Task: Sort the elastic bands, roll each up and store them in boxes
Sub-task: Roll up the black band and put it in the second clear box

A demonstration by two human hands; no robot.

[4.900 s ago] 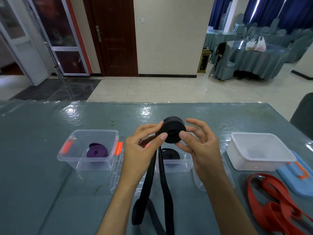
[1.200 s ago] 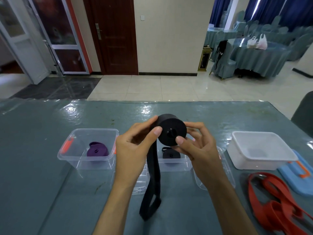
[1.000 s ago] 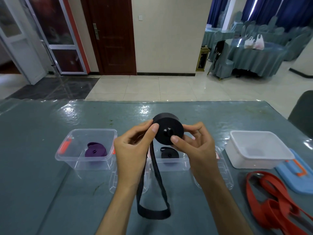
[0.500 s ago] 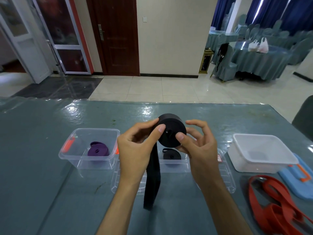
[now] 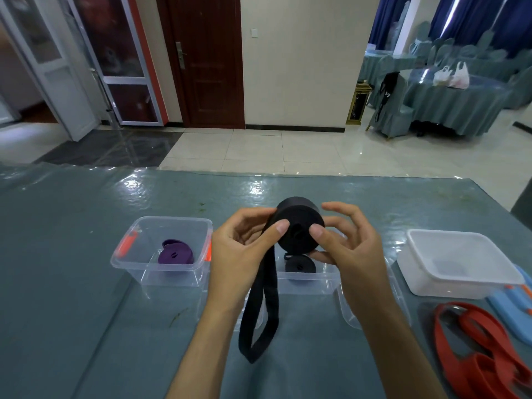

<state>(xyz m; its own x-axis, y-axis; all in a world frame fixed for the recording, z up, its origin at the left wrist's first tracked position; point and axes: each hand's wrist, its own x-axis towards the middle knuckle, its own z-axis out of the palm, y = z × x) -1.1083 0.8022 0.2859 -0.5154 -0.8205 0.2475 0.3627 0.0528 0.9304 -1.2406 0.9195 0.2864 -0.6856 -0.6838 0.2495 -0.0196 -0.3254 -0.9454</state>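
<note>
Above the table I hold a partly rolled black elastic band [image 5: 299, 226] between both hands. My left hand [image 5: 244, 254] grips the roll's left side, thumb on its face. My right hand [image 5: 345, 249] pinches the right side, thumb near the centre. The band's loose tail [image 5: 259, 321] hangs down in a short loop. Behind my hands stands a clear box [image 5: 308, 283] with a small rolled black band [image 5: 299, 266] inside. A clear box [image 5: 164, 254] on the left holds a rolled purple band [image 5: 175, 256].
An empty white box [image 5: 457, 263] stands at the right, a blue lid [image 5: 515, 309] beside it. Loose red bands [image 5: 478, 349] lie at the front right. Clear lids [image 5: 371, 309] lie flat under my forearms. The table has a glossy grey-green cover.
The roll has grown as my hands kept turning it. The hanging tail is much shorter than at first and now ends in a small loop.
</note>
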